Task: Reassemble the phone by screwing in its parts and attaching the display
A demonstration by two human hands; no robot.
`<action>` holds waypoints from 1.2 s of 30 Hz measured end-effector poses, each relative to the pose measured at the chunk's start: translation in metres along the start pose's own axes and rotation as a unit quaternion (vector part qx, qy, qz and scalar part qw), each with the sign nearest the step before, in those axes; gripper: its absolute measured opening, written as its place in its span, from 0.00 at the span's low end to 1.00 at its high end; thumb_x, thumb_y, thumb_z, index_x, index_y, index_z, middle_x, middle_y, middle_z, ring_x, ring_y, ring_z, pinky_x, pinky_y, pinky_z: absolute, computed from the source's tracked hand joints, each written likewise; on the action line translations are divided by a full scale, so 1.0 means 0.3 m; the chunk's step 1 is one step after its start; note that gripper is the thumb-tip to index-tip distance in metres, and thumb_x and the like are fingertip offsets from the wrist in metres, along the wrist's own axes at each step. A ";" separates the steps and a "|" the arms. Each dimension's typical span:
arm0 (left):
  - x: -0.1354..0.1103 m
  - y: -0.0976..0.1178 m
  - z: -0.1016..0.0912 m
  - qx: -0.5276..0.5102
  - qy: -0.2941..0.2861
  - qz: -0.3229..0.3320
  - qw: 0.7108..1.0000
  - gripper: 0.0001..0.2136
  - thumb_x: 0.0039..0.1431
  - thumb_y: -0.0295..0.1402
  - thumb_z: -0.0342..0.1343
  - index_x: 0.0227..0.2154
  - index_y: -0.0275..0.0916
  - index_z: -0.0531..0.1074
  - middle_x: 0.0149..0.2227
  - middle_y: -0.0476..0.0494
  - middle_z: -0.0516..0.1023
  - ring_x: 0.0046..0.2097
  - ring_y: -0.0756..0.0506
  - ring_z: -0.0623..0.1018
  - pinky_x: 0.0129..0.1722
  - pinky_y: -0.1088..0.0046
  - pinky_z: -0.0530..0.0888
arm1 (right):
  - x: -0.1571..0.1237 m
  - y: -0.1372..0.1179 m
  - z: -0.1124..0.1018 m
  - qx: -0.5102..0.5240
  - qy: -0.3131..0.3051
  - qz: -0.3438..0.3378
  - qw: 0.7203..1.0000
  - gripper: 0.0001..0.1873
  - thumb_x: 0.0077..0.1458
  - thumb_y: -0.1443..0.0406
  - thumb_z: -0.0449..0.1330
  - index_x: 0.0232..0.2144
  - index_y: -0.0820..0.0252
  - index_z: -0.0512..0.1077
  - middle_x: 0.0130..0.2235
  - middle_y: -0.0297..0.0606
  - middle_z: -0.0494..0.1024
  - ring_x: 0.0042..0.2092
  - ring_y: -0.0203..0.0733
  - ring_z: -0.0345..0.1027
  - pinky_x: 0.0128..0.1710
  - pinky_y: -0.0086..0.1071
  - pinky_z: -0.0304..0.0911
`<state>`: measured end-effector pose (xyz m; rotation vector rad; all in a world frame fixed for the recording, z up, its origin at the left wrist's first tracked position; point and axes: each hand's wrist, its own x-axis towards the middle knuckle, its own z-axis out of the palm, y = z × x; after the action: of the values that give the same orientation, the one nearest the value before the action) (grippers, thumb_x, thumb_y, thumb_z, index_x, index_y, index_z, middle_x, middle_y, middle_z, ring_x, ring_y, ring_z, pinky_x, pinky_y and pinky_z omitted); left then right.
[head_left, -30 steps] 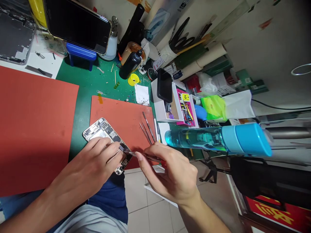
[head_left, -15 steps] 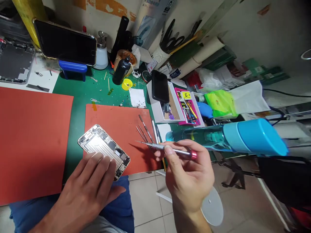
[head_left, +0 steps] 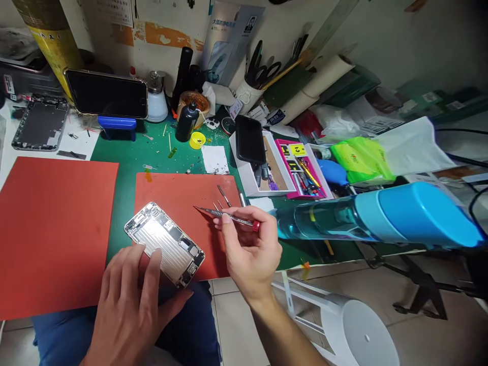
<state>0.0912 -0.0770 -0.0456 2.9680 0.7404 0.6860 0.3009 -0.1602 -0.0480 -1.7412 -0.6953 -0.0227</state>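
An opened phone body [head_left: 171, 249], with bare boards and a shiny ridged metal middle, lies at a slant on the orange-red mat [head_left: 183, 189], its left corner over the green surface. My left hand [head_left: 127, 297] rests fingertips on its near edge, fingers apart and thumb spread away. Pinched in my right hand [head_left: 253, 249] is a slim precision screwdriver [head_left: 244, 220] with a red end cap. Its tip points left, above the mat and right of the phone. Just behind that hand lie tweezers and thin metal tools [head_left: 224, 195], partly covered by it.
A large blue bottle [head_left: 381, 216] lies along the right. Behind the mat are a white box [head_left: 282, 165] bearing a black phone, a pink tray [head_left: 293, 189], a small yellow tub [head_left: 197, 140] and a dark dropper bottle [head_left: 186, 122]. Another orange-red sheet [head_left: 57, 234] lies left.
My right hand has moved left with the screwdriver, bringing its tip closer to the phone. My left fingers have drawn back toward the phone's near edge. The view has shifted slightly.
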 end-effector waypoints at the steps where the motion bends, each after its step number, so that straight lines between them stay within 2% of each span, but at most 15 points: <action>1: -0.003 -0.001 0.003 -0.010 -0.001 0.004 1.000 0.28 0.69 0.45 0.65 0.61 0.28 0.70 0.57 0.21 0.75 0.60 0.24 0.76 0.57 0.44 0.77 | 0.001 -0.004 -0.001 0.003 0.004 0.004 1.000 0.12 0.66 0.65 0.69 0.50 0.53 0.74 0.44 0.36 0.85 0.38 0.39 0.86 0.40 0.32 0.84; 5: 0.006 -0.012 -0.008 -0.061 0.007 0.005 0.998 0.27 0.71 0.46 0.63 0.61 0.28 0.69 0.58 0.22 0.74 0.62 0.25 0.74 0.61 0.43 0.74 | -0.001 -0.042 -0.027 0.074 0.007 0.061 0.995 0.12 0.65 0.64 0.71 0.47 0.54 0.73 0.40 0.35 0.85 0.34 0.38 0.85 0.35 0.30 0.83; 7: 0.023 -0.026 -0.023 -0.112 0.024 -0.001 0.993 0.23 0.72 0.41 0.64 0.60 0.30 0.70 0.55 0.27 0.76 0.58 0.32 0.76 0.60 0.50 0.75 | -0.012 -0.062 -0.048 0.140 -0.015 0.107 0.984 0.12 0.64 0.64 0.72 0.46 0.54 0.73 0.37 0.33 0.85 0.31 0.38 0.83 0.33 0.30 0.82; 9: 0.045 -0.044 -0.033 -0.191 0.036 -0.015 0.981 0.15 0.73 0.32 0.63 0.58 0.35 0.71 0.51 0.36 0.78 0.53 0.41 0.78 0.55 0.63 0.77 | -0.031 -0.078 -0.068 0.200 -0.059 0.158 0.965 0.13 0.64 0.63 0.72 0.46 0.54 0.73 0.35 0.32 0.83 0.29 0.39 0.82 0.31 0.32 0.81; 11: 0.066 -0.062 -0.031 -0.282 0.014 -0.037 0.959 0.11 0.75 0.27 0.58 0.57 0.40 0.73 0.49 0.42 0.79 0.49 0.46 0.79 0.48 0.72 0.79 | -0.050 -0.091 -0.080 0.241 -0.097 0.199 0.945 0.13 0.65 0.62 0.71 0.46 0.54 0.72 0.33 0.31 0.82 0.27 0.39 0.80 0.28 0.33 0.79; 14: 0.081 -0.081 -0.011 -0.374 -0.047 -0.061 0.924 0.09 0.76 0.27 0.56 0.54 0.45 0.74 0.48 0.47 0.80 0.47 0.49 0.80 0.44 0.76 0.79 | -0.070 -0.106 -0.081 0.263 -0.109 0.225 0.932 0.13 0.65 0.61 0.72 0.45 0.54 0.72 0.30 0.30 0.81 0.25 0.38 0.78 0.27 0.32 0.77; 16: 0.082 -0.086 0.002 -0.404 -0.060 -0.060 0.911 0.10 0.76 0.26 0.57 0.54 0.46 0.74 0.47 0.49 0.80 0.47 0.50 0.80 0.45 0.77 0.79 | -0.077 -0.113 -0.076 0.261 -0.107 0.229 0.932 0.14 0.64 0.60 0.72 0.44 0.55 0.72 0.30 0.29 0.80 0.23 0.36 0.75 0.26 0.32 0.76; 20: 0.080 -0.085 0.010 -0.423 -0.032 -0.041 0.905 0.07 0.74 0.25 0.59 0.49 0.44 0.75 0.44 0.51 0.81 0.46 0.51 0.80 0.46 0.77 0.77 | -0.085 -0.119 -0.069 0.258 -0.117 0.224 0.933 0.13 0.64 0.60 0.72 0.44 0.54 0.72 0.30 0.28 0.81 0.21 0.33 0.73 0.25 0.30 0.74; 27: 0.085 -0.090 0.005 -0.435 -0.031 -0.029 0.899 0.07 0.75 0.23 0.57 0.45 0.43 0.76 0.41 0.51 0.81 0.44 0.50 0.80 0.46 0.75 0.74 | -0.100 -0.124 -0.072 0.238 -0.121 0.212 0.940 0.12 0.64 0.61 0.72 0.44 0.54 0.73 0.29 0.30 0.82 0.24 0.37 0.78 0.25 0.29 0.75; 36: 0.075 -0.092 0.016 -0.439 -0.070 -0.018 0.895 0.08 0.77 0.25 0.53 0.44 0.43 0.76 0.40 0.51 0.81 0.43 0.49 0.77 0.47 0.72 0.71 | -0.120 -0.150 -0.092 0.181 -0.112 0.140 0.967 0.09 0.65 0.67 0.70 0.44 0.53 0.74 0.34 0.31 0.85 0.26 0.38 0.81 0.28 0.28 0.80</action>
<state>0.0987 -0.0419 -0.0437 2.1296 0.3293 0.5808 0.2600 -0.1952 -0.0133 -1.4841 -0.5683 0.4751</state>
